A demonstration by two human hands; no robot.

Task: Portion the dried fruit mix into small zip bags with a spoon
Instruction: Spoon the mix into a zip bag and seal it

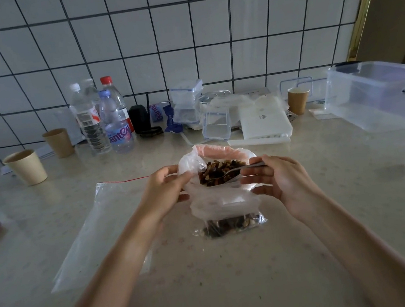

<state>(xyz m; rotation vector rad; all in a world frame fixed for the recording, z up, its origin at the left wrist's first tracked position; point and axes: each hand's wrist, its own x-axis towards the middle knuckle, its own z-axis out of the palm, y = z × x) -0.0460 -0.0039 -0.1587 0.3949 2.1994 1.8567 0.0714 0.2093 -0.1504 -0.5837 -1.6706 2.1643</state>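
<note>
At frame centre the left hand (160, 187) pinches the rim of the small zip bag (226, 209), apparently to keep its mouth open, while a layer of fruit already fills the bag's bottom. The right hand (282, 181) has thumb and fingers closed on the handle of the metal spoon (235, 172), whose loaded bowl sits level between the source bag of dried fruit mix (224, 166) behind and the zip bag's mouth, a position suited to tipping in. A spare zip bag (107, 224) lies flat at left on the countertop (239, 278), within reach for the next portion
</note>
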